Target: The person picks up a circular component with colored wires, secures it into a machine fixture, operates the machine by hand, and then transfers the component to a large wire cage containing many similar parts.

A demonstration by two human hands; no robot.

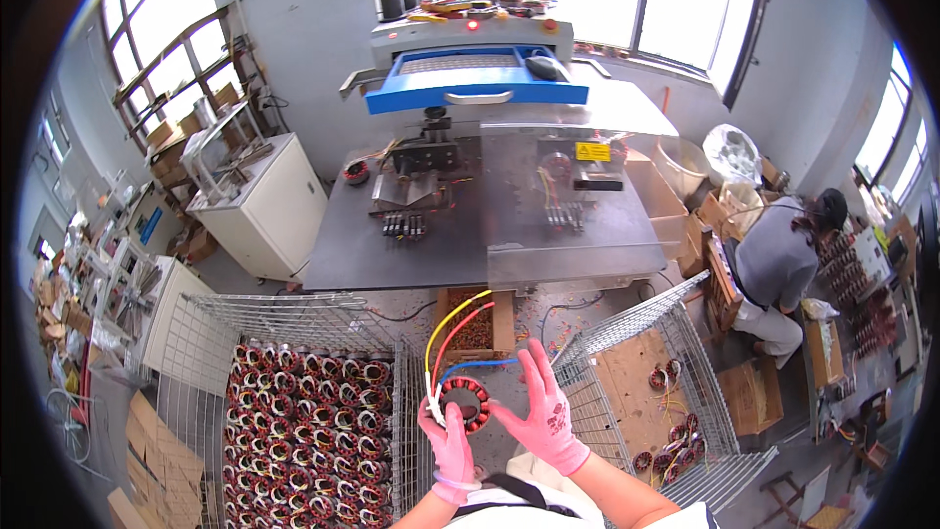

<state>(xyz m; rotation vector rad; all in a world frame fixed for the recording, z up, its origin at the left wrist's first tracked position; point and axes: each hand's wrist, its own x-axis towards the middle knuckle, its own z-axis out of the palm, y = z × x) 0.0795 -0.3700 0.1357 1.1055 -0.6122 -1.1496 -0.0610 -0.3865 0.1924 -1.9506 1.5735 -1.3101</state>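
My left hand, in a pink glove, grips a round motor stator with copper windings by its left side. Yellow, red and blue wires rise from the stator and curve to the right. In a matching pink glove, my right hand is open with fingers spread, its fingertips touching the stator's right side. I hold the part in front of my chest, between two wire baskets and below the grey machine table.
A wire basket on the left is packed with several stators. The wire basket on the right holds a few on cardboard. A winding machine with a blue panel stands ahead. A seated person works at the right.
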